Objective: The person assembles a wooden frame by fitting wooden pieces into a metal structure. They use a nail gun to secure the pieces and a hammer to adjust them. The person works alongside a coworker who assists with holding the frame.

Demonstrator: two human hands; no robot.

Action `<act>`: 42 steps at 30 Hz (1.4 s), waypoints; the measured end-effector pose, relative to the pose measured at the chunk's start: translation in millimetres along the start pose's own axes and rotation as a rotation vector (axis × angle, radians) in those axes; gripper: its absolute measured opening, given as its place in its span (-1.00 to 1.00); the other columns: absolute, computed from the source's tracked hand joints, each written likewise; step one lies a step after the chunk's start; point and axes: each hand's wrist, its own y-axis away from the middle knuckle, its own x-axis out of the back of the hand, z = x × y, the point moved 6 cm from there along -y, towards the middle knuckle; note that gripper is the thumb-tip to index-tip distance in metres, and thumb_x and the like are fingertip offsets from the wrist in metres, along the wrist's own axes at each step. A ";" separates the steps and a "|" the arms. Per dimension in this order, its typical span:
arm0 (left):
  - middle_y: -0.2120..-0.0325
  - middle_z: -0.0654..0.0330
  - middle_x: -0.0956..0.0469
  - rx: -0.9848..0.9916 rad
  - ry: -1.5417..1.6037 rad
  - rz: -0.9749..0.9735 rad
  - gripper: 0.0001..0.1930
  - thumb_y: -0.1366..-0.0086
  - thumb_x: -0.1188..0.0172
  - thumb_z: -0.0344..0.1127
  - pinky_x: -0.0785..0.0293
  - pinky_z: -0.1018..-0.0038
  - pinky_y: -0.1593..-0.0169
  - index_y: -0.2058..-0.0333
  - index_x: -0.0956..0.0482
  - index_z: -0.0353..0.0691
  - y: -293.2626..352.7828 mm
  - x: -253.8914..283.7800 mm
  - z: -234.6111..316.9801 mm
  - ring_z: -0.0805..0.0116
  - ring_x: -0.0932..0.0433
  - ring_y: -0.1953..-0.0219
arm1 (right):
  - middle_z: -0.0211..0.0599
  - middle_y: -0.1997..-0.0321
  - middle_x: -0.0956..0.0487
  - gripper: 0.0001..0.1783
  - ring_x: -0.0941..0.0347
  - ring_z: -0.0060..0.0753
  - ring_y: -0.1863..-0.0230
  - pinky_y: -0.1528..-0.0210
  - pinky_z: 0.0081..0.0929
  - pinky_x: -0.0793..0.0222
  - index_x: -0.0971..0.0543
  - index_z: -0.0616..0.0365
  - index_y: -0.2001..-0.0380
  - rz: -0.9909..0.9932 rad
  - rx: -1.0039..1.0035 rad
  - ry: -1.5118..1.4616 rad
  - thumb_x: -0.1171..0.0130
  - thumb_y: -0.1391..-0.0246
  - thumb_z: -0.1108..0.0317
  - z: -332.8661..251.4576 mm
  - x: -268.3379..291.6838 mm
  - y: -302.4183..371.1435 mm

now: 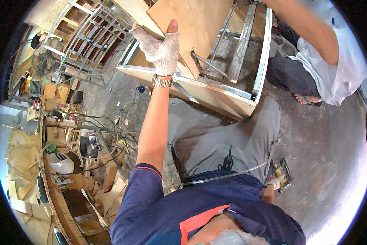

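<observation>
Across the upper middle of the frame, a flat, tan plywood panel (191, 24) slants over an open box frame with tan wooden sides and silvery metal rails (216, 98). Its long left edge runs from upper left down toward the frame's centre. The left hand (161, 51), in an off-white knitted glove with a bare thumb tip, is at this edge, and the panel lies up and to the right of it. Its fingers are closed on the panel, thumb against the edge; how far they reach behind cannot be told.

At the lower right, well apart from the panel, the right hand (276, 182), also gloved, appears wrapped around a yellow-green and black handheld power tool (282, 174); its fingers are small and partly hidden. The tool's long axis tilts from upper left to lower right. The left hand is clearly nearer the panel, so the spacing between panel and tool seems the relation that matters.

Counted: one slanted front panel, one pale board (136, 10) partly behind it, one box frame, one tool, two gloves, one gold-toned metal wristwatch (162, 81), and one co-worker (334, 77) at the upper right.
</observation>
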 end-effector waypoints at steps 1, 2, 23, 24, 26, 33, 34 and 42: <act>-0.07 -0.08 -0.43 0.008 0.006 -0.003 -0.06 -0.10 -0.58 -0.24 -0.40 0.23 -0.21 -0.31 -0.16 -0.36 0.1 -0.1 3.0 0.16 -0.45 -0.09 | -0.27 0.58 -0.57 -0.13 -0.54 -0.33 0.60 0.58 -0.43 -0.42 -0.54 0.25 0.53 0.006 -0.001 -0.006 -0.27 0.01 -0.53 -0.3 0.2 0.2; -0.10 -0.06 -0.40 0.038 0.043 -0.013 -0.09 -0.12 -0.58 -0.25 -0.35 0.23 -0.25 -0.30 -0.16 -0.36 0.6 -0.4 3.5 0.16 -0.41 -0.12 | -0.26 0.57 -0.58 -0.14 -0.54 -0.34 0.59 0.59 -0.44 -0.41 -0.55 0.27 0.50 0.006 0.055 0.001 -0.25 -0.04 -0.50 -1.9 -0.4 0.9; -0.16 0.06 -0.32 0.008 -0.046 0.052 -0.21 -0.21 -0.49 -0.34 -0.24 0.26 -0.33 -0.29 -0.20 -0.32 2.0 2.4 -1.2 0.21 -0.31 -0.20 | -0.32 0.46 -0.48 -0.22 -0.41 -0.36 0.54 0.47 -0.36 -0.38 -0.58 0.26 0.30 0.046 -0.061 -0.081 -0.42 0.02 -0.38 10.7 10.1 -4.8; -0.15 0.02 -0.28 0.073 -0.003 0.066 -0.18 -0.19 -0.52 -0.25 -0.21 0.26 -0.34 -0.26 -0.17 -0.32 3.4 3.1 -4.9 0.22 -0.28 -0.20 | -0.38 0.44 -0.43 -0.25 -0.34 -0.41 0.57 0.50 -0.42 -0.27 -0.53 0.15 0.35 0.000 -0.058 -0.117 -0.37 0.01 -0.42 10.9 9.5 -8.5; -0.17 0.02 -0.28 0.105 0.026 0.073 -0.16 -0.19 -0.52 -0.23 -0.21 0.25 -0.34 -0.27 -0.15 -0.32 5.9 4.1 -7.7 0.22 -0.28 -0.20 | -0.41 0.44 -0.41 -0.25 -0.30 -0.43 0.59 0.51 -0.42 -0.23 -0.49 0.09 0.40 -0.049 -0.158 -0.169 -0.30 -0.01 -0.48 18.2 18.5 -19.8; -0.41 -0.02 -0.08 0.046 -0.023 0.140 0.06 -0.20 -0.48 -0.23 -0.01 0.23 -0.47 -0.47 0.08 -0.34 12.2 11.3 -24.6 0.17 -0.07 -0.44 | -0.40 0.35 -0.45 -0.38 -0.35 -0.37 0.43 0.36 -0.33 -0.31 -0.46 -0.07 0.36 -0.596 -0.023 0.337 -0.15 -0.03 -0.44 -29.7 -128.7 67.3; -0.42 -0.01 -0.07 0.049 -0.084 0.143 0.05 -0.21 -0.47 -0.21 0.00 0.23 -0.47 -0.47 0.07 -0.34 14.7 13.3 -25.5 0.17 -0.06 -0.44 | -0.39 0.31 -0.47 -0.43 -0.37 -0.35 0.38 0.31 -0.32 -0.32 -0.48 -0.08 0.32 -0.854 0.100 0.462 -0.15 -0.05 -0.39 -64.3 -206.7 133.8; -0.26 0.10 -0.26 0.096 -0.117 0.162 0.00 -0.27 -0.39 -0.06 -0.29 0.28 -0.33 -0.47 0.07 -0.25 19.4 14.0 -16.5 0.28 -0.29 -0.28 | -0.28 -0.06 -0.60 -0.64 -0.52 -0.14 -0.05 -0.10 -0.20 -0.44 -0.60 -0.19 -0.02 -1.592 2.705 0.826 -0.12 -0.19 0.06 -374.5 -552.0 848.7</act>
